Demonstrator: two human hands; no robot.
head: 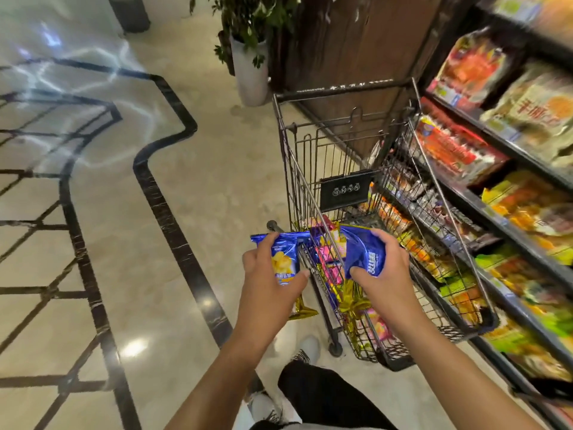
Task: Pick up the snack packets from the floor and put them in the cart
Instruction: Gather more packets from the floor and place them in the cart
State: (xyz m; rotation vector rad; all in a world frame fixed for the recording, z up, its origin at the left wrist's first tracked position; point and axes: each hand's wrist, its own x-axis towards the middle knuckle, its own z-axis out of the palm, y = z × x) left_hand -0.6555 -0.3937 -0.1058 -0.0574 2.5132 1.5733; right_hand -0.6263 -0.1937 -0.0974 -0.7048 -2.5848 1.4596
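Blue foil is showing in both hands, each one gripping a snack packet beside the cart [347,231]. The left hand [269,274] is curling round a blue packet [283,257] printed with yellow crisps, thumb across its lower front and fingers over its top edge; this packet is hanging just outside the cart's near left rim, over the floor [186,212]. The right hand [383,268] is clutching a darker blue packet [364,252] with white lettering, fingers wrapping its top and thumb pressing its lower edge; it is sitting above the cart's basket, inside the rim. Below it, inside the cart, more packets [328,252] are lying in a heap of pink, purple and gold wrappers, though motion blur is making their number impossible to tell. A gold wrapper [302,310] is poking out at the cart's near left side, under the left hand. A black sign [345,190] is hanging on the cart's far inner wall. Shelves [511,193] stacked with bright snack bags are running along the cart's right side, close against it. A white planter [249,69] with a leafy plant is standing beyond the cart's far end. The person's white shoe [310,349] is resting on the floor just short of the cart's near wheel [335,349].
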